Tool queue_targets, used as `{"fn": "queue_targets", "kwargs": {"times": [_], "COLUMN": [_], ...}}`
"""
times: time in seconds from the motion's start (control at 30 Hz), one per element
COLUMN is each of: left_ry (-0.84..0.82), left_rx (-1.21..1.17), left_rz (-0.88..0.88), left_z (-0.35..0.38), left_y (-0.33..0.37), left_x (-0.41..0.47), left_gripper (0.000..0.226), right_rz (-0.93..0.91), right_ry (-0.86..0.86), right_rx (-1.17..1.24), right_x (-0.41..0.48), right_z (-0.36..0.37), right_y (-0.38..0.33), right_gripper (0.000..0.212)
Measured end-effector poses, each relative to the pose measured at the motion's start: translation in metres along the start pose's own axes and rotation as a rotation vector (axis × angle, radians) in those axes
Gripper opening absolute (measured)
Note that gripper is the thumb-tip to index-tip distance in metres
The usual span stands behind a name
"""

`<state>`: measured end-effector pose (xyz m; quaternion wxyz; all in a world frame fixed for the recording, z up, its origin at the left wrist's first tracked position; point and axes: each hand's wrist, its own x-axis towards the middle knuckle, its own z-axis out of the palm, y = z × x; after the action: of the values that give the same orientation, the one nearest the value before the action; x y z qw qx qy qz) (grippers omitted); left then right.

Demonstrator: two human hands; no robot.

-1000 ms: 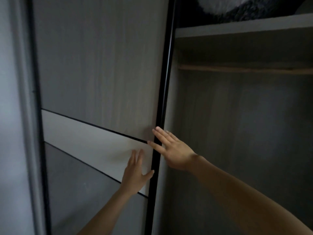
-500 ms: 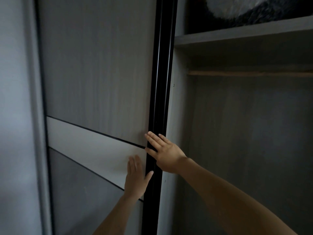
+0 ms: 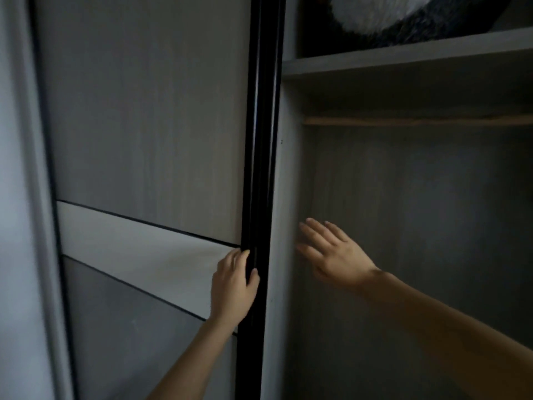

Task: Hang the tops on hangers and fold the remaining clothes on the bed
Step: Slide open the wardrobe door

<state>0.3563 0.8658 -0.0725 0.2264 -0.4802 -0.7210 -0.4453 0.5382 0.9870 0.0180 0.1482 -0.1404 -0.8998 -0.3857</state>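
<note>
The left hand is gripping the sliding door by its black edge, thumb hooked round it, probably to slide or steady it. Right of the door, the right hand is hovering, fingers spread, inside the wardrobe — no tops or hangers are showing.

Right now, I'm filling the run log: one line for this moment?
wardrobe: open | left grip: holds door edge | right grip: open, in the opening | rail: no hangers seen
</note>
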Motion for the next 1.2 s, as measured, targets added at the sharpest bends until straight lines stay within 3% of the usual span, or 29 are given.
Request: {"fn": "queue_targets", "kwargs": {"times": [0.13, 0.47, 0.63, 0.87, 0.93, 1.07, 1.2], "left_ry": [0.015, -0.331, -0.409, -0.347, -0.341, -0.381, -0.437], "left_rx": [-0.088, -0.335, -0.297, -0.28, -0.28, -0.297, -0.325], "left_rz": [0.33, 0.424, 0.461, 0.509, 0.5, 0.455, 0.424], "left_z": [0.026, 0.146, 0.187, 0.217, 0.223, 0.236, 0.251], "left_y": [0.07, 0.201, 0.252, 0.307, 0.316, 0.313, 0.313], "left_x": [0.009, 0.003, -0.002, -0.014, -0.016, -0.023, -0.009], "left_gripper": [0.04, 0.056, 0.04, 0.047, 0.047, 0.046, 0.046], "right_rz": [0.165, 0.703, 1.001, 1.346, 1.34, 1.235, 1.197], "right_ry": [-0.099, -0.355, -0.26, -0.061, -0.069, -0.274, -0.445], "right_rx": [-0.071, -0.307, -0.317, 0.029, 0.046, -0.172, -0.31], "right_x": [-0.063, -0.277, -0.345, -0.35, -0.338, -0.319, -0.306], "right_z": [-0.005, -0.067, -0.086, -0.071, -0.062, -0.051, -0.04], "right_y": [0.047, 0.155, 0.179, 0.211, 0.222, 0.239, 0.252], "right_gripper": [0.047, 0.045, 0.047, 0.032, 0.033, 0.042, 0.031]}}
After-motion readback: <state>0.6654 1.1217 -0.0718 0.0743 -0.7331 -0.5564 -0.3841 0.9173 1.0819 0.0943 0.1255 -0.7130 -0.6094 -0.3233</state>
